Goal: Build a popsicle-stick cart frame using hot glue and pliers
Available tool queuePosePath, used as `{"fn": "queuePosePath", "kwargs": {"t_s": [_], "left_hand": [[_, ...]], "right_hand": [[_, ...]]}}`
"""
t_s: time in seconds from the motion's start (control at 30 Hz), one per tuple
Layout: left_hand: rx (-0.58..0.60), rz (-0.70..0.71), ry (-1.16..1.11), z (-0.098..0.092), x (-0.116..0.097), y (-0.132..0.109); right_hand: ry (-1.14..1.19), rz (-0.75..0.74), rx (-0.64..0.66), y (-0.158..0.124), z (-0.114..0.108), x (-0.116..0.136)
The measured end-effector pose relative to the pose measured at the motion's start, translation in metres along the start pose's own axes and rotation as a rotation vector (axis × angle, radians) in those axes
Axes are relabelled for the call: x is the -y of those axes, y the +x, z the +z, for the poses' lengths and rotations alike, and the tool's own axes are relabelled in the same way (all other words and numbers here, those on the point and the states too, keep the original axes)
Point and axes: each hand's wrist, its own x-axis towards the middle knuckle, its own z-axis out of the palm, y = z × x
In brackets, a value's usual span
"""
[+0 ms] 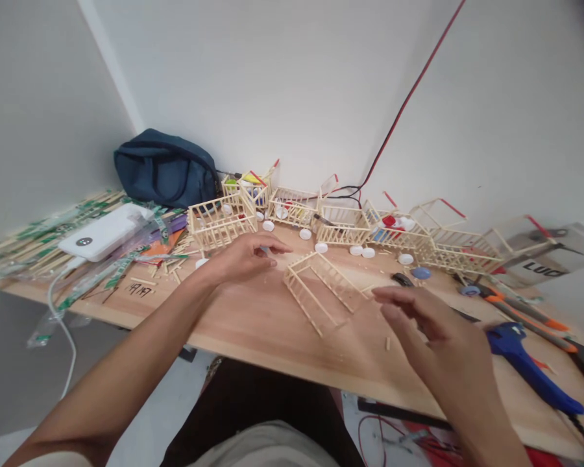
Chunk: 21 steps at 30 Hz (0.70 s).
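A small open frame of pale wooden sticks (pixel 303 305), slatted along its sides, lies on the wooden table (pixel 253 318) between my hands. My left hand (pixel 248 257) hovers just left of its far corner, thumb and fingers apart with nothing between them. Close to the frame's right end is my right hand (pixel 433 334), its thumb and index finger also spread. Its fingertips come near a stick end at that corner; whether they touch cannot be made out. A short stick piece (pixel 388 344) rests beside the right thumb.
Several stick-built carts (pixel 343 224) with white wheels and red-tipped handles line the wall. At left are a blue bag (pixel 168 165), a white power bank (pixel 104 231) and bundled sticks (pixel 43 250). A blue glue gun (pixel 535 370) and orange-handled pliers (pixel 530 311) lie at right.
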Motion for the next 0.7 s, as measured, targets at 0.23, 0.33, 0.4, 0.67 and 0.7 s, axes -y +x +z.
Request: {"fn": "queuePosePath", "kwargs": {"t_s": [0.23, 0.33, 0.4, 0.67, 0.7], "left_hand": [[0.136, 0.089, 0.032, 0.003, 0.012, -0.001], [0.165, 0.100, 0.047, 0.007, 0.014, 0.001], [0.192, 0.106, 0.038, 0.009, 0.013, 0.002], [0.246, 0.265, 0.062, 0.018, 0.023, 0.008], [0.255, 0.280, 0.071, 0.019, 0.024, 0.009]], "right_hand": [[0.029, 0.098, 0.204, -0.043, 0.031, -0.002], [0.000, 0.131, 0.212, -0.045, 0.046, -0.002], [-0.029, 0.121, 0.202, -0.044, 0.055, -0.003], [-0.057, 0.014, 0.168, -0.043, 0.073, -0.002], [-0.050, 0.014, 0.167, -0.043, 0.074, -0.003]]}}
